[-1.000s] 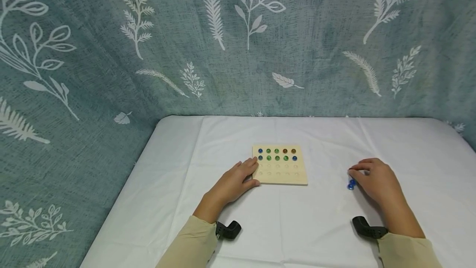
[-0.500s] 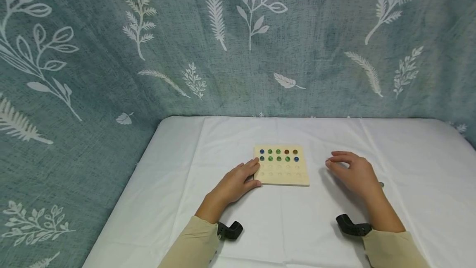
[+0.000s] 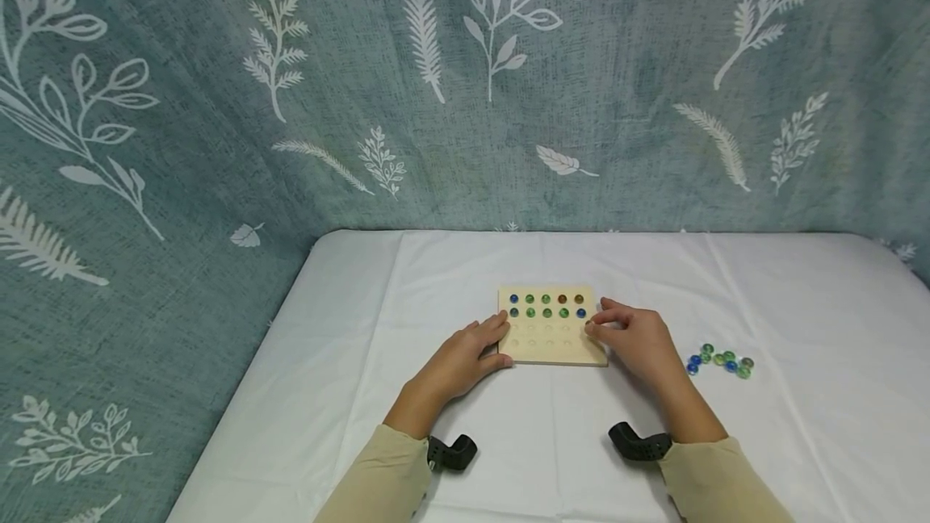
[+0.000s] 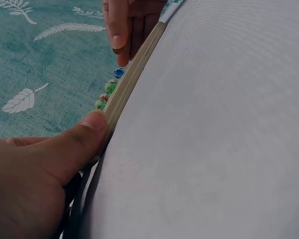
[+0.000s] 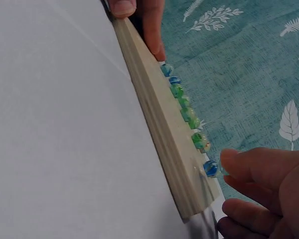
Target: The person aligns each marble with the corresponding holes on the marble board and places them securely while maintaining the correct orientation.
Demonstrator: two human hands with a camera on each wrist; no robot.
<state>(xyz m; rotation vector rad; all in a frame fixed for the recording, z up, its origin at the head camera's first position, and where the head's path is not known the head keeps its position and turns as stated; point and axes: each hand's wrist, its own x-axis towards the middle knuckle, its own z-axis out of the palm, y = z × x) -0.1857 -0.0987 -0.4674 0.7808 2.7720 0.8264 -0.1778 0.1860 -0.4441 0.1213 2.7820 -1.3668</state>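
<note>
A pale wooden board (image 3: pixel 548 353) with rows of round hollows lies on the white cloth. Glass marbles (image 3: pixel 547 313) in blue, green and amber fill its two far rows; the two nearer rows show bare hollows. My left hand (image 3: pixel 459 353) rests at the board's left side with fingers extended, its thumb (image 4: pixel 87 132) against the front edge. At the right end, my right hand (image 3: pixel 639 341) pinches a small brownish marble (image 4: pixel 118 51) between thumb and forefinger, mostly hidden by the fingers. It is close over the third row's right end, beside a blue marble (image 5: pixel 211 168).
Several loose marbles (image 3: pixel 730 366), mostly green and blue, lie on the white cloth (image 3: pixel 436 265) right of my right hand. A teal curtain (image 3: pixel 465 168) with white leaf prints hangs behind the table. Black cameras (image 3: pixel 639 442) are strapped to both wrists.
My right hand has moved left from the loose marbles to the board's right end, carrying the pinched marble. The loose marbles now show uncovered. My left hand stays at the board.
</note>
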